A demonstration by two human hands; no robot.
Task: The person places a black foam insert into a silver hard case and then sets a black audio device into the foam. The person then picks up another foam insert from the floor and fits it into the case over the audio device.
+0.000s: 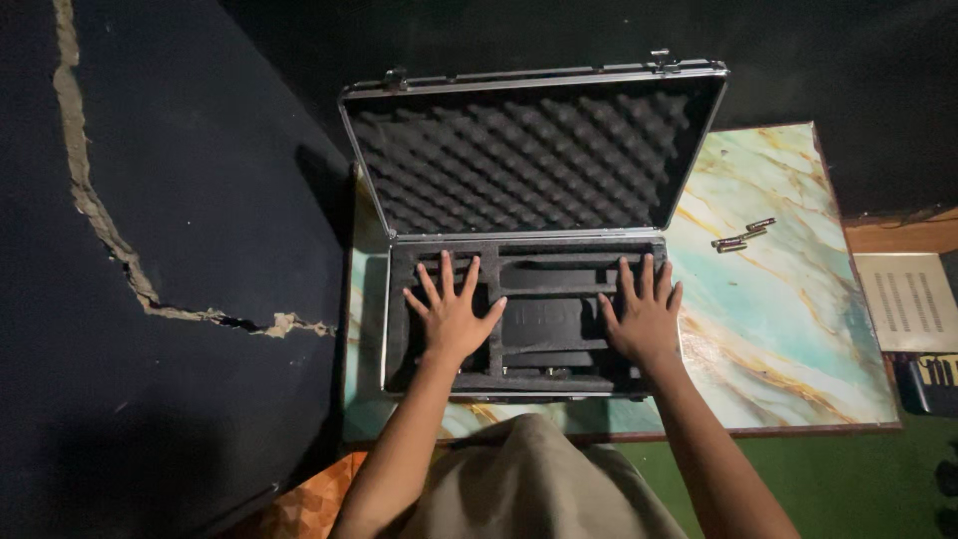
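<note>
An open aluminium-edged case (385,329) lies on a marbled green-and-gold tabletop (788,329). Its raised lid (519,150) is lined with dark egg-crate foam, and the base holds black foam cut into compartments. My left hand (451,311) rests flat with fingers spread on the left part of the foam base. On the right part, my right hand (644,314) lies flat with fingers apart. Between the hands sits a dark rectangular device (547,324) in the middle compartment. Neither hand holds anything.
Three small batteries (743,237) lie on the table to the right of the lid. A dark cracked wall (150,250) is at the left. At the right edge are a white printed sheet (910,299) and a dark gadget (933,379). Green floor (858,489) lies below.
</note>
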